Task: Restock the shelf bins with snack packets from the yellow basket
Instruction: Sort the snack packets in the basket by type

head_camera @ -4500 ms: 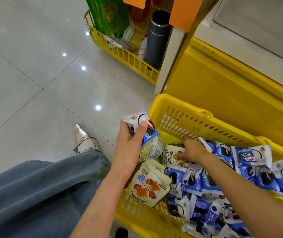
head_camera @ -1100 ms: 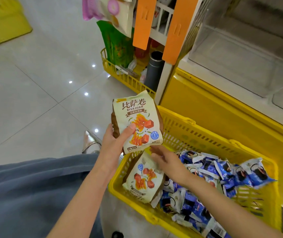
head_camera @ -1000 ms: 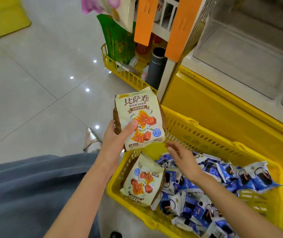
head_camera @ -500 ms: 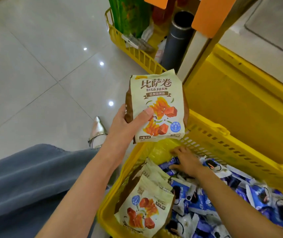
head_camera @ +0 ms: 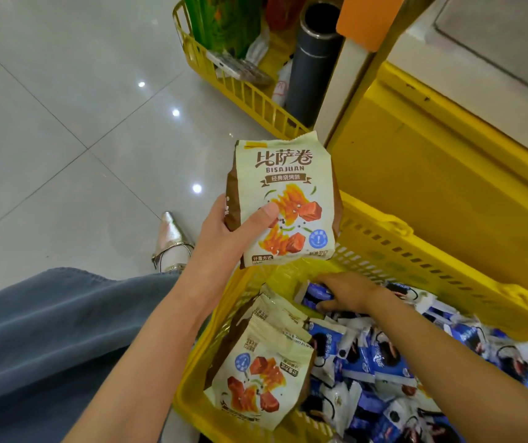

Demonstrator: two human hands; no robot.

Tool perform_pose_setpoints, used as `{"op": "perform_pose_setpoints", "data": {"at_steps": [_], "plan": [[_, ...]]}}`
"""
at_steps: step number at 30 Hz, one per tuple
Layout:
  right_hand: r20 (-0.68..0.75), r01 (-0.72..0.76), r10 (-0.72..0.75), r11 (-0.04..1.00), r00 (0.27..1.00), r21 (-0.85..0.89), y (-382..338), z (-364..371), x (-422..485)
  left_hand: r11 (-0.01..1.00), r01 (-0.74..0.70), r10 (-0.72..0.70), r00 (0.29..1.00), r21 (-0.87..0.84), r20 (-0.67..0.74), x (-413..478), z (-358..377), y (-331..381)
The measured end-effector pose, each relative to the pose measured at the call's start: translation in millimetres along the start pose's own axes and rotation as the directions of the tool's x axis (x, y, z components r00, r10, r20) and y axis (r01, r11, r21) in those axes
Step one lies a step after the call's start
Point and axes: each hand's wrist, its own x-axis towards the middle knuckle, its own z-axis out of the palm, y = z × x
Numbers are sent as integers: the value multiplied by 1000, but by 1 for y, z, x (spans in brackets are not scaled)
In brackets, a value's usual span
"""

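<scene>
Landmark: yellow basket [head_camera: 381, 223], on a grey tile floor [head_camera: 48, 123].

Left of the basket's near corner: denim-clad leg [head_camera: 48, 330].

Inside the basket, near-left corner: stack of cream packets [head_camera: 262, 372], meat-cube print up, leaning on the left wall.

Right of that stack, filling the rest of the basket: heap of blue-and-white packets [head_camera: 371, 359].

Across the heap from the near right: right forearm. Right hand [head_camera: 349, 292] down at the basket's far-left inner corner, fingers curled over 1 small blue packet [head_camera: 315, 294], thumb beneath. Packet resting on the heap, poking out leftward from the grip.

Above the basket's far-left rim: left hand [head_camera: 224, 231] gripping 1 held cream packet [head_camera: 288, 187] marked BISAJUAN. Thumb pressed on the front, lower left; fingers hidden behind. Packet upright, face to camera, most of it up and right of the grip, clear of the basket's contents.

Left of the basket, on the tiles: pointed silver shoe [head_camera: 171, 241].

Beyond the basket's far wall: yellow shelf base [head_camera: 432, 161].

Beyond the far-left corner: second yellow basket [head_camera: 243, 91] with a green bag [head_camera: 224, 24]; just beside it, a dark cylinder [head_camera: 313, 59].
</scene>
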Motion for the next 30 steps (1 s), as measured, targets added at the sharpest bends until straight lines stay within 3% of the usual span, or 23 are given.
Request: {"op": "perform_pose_setpoints", "data": {"at_steps": [4, 8, 13, 16, 20, 24, 27, 30], "plan": [[-192, -47, 68, 992, 979, 113, -4, -12, -23, 1000, -14, 14, 1000, -6, 10, -10, 5, 4], [-413, -65, 165, 967, 896, 245, -8, -18, -67, 1000, -14, 13, 998, 10, 69, -25, 13, 5], [-524, 86, 339, 774, 781, 628, -27, -26, -142, 993, -23, 5, 988, 113, 157, -49, 19, 6], [-423, 137, 328, 631, 845, 764, -32, -19, -183, 972, -8, -58, 960, 234, 274, -63, 9, 8], [-135, -59, 281, 587, 950, 807, -32, -7, -219, 821, -137, -191, 849, 555, 493, -75, -10, 17], [106, -213, 237, 493, 966, 843, -30, 9, -241, 629, -203, -388, 754, 751, 529, -83, -22, 15], [279, -351, 213, 532, 936, 771, -23, 27, -254, 541, -197, -389, 803, 817, 451, -89, -29, 7], [326, -440, 303, 714, 895, 544, -13, 50, -262, 675, -14, -302, 907, 738, 293, -100, -34, -5]]}}
